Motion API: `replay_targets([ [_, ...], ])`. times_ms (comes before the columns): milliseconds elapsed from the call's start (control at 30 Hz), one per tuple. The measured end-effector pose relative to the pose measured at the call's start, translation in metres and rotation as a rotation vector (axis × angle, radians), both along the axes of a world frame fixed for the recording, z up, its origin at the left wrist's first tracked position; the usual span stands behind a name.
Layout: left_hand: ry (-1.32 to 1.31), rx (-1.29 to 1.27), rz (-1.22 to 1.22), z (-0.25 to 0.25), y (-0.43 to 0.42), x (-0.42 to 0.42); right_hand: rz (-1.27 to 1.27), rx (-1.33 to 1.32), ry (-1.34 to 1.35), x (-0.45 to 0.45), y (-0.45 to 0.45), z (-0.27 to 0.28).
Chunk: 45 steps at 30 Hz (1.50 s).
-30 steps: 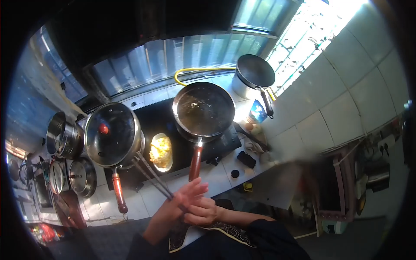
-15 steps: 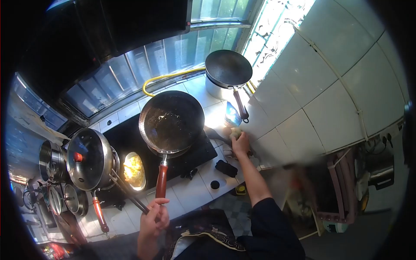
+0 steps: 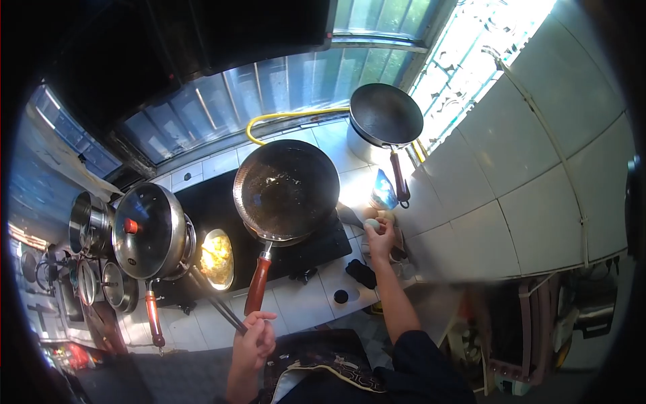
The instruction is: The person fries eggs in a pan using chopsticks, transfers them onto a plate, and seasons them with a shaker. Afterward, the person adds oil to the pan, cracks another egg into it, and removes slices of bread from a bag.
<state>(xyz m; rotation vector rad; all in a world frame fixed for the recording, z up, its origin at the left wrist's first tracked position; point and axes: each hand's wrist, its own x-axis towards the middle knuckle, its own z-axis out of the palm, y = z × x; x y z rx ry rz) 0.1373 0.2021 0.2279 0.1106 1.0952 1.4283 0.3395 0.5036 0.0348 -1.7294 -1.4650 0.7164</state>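
My left hand (image 3: 254, 342), below the wok handle, is closed round a pair of dark chopsticks (image 3: 221, 303) that point up and left. Out to the right, my right hand (image 3: 381, 238) pinches a pale egg (image 3: 371, 223), beside other eggs (image 3: 385, 215) on the counter. A wok (image 3: 286, 190) with a red-brown handle sits on the black stove and has a little shiny liquid in it. Left of it, an oval dish (image 3: 217, 260) holds yellow, egg-like food.
A lidded pan (image 3: 149, 230) stands at the left of the stove (image 3: 202, 202). Behind my right hand, another pan (image 3: 386, 114) rests on a metal pot. A black item (image 3: 361, 274) and a round black cap (image 3: 341, 296) lie on the tiled counter (image 3: 296, 310).
My hands were together a second ago; the right one has since reached out to the eggs and now holds a pale egg up. The left hand has kept the chopsticks. The view has shifted.
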Motion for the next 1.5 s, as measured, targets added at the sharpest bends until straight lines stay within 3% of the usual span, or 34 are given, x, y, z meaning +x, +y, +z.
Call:
replay_targets([
  [67,-0.015,-0.008,0.014,-0.001,0.001,0.003,0.125,0.022,0.479,-0.021,-0.009,0.007],
  [133,-0.012,-0.005,-0.018,-0.001,0.004,0.005,0.213,-0.03,0.629,-0.048,-0.016,0.057],
  [233,0.002,0.012,-0.028,-0.001,0.006,0.006,0.417,0.435,0.167,-0.069,-0.009,0.078],
  [267,0.006,0.019,-0.035,0.0,0.007,0.005,0.428,0.436,0.174,-0.071,-0.006,0.076],
  [333,-0.009,0.024,-0.008,0.002,0.007,0.003,0.69,0.54,-0.169,-0.074,-0.001,0.073],
  [533,0.054,0.0,-0.039,0.019,0.026,-0.024,0.636,0.607,-0.036,-0.088,-0.006,0.1],
  [600,0.218,-0.006,-0.072,0.024,0.053,-0.042,0.676,0.061,0.555,-0.1,-0.009,0.107],
  [667,0.429,0.061,-0.111,0.03,0.091,-0.062,0.786,-0.43,0.968,-0.112,-0.003,0.135],
  [733,0.637,0.105,-0.145,0.03,0.132,-0.077,0.959,-0.796,1.006,-0.124,0.002,0.165],
  [867,1.061,0.123,-0.242,0.037,0.181,-0.094,1.035,-0.902,0.851,-0.15,0.003,0.192],
  [1067,1.219,0.178,-0.272,0.032,0.2,-0.111,1.06,-0.769,0.765,-0.166,0.015,0.202],
  [1133,1.23,0.136,-0.276,0.029,0.205,-0.114,1.177,-0.577,0.568,-0.172,0.019,0.202],
  [1267,1.44,0.08,-0.234,0.005,0.217,-0.12,1.212,-0.403,0.324,-0.187,0.03,0.183],
  [1333,1.493,-0.017,-0.356,0.0,0.221,-0.12,1.163,-0.234,0.115,-0.196,0.036,0.165],
  [1500,1.568,0.06,-0.306,-0.046,0.233,-0.126,1.045,-0.275,0.136,-0.21,0.041,0.128],
])
